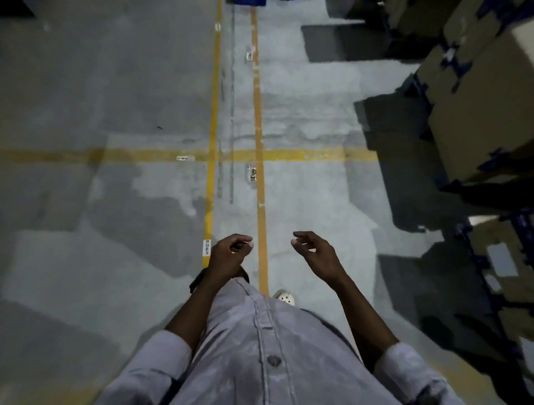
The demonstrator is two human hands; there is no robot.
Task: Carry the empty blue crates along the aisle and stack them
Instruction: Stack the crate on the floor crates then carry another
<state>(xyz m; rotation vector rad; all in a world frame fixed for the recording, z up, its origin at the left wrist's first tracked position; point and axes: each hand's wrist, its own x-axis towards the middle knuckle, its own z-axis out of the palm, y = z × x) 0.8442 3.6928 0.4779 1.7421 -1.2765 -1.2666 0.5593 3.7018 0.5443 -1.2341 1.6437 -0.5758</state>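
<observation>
Grey buttoned shirt [260, 347] nearest; pale perforated shoe [284, 297] just beyond hem. Left hand [229, 255]: fingers loosely curled, nothing held; dark band [197, 279] at wrist. Right hand [316, 254]: fingers relaxed, released, empty. Hands apart, above grey floor [115, 101]; two yellow lines [261, 202] run along aisle, third crosses them. Cardboard boxes [485, 115] stacked at right. Blue crate [245, 2] far ahead, only edge visible at top of frame; well apart from both hands.

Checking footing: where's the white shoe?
Head view, lower centre: the shoe sits on the floor just right of the right-hand yellow line, at the shirt's edge.
</observation>
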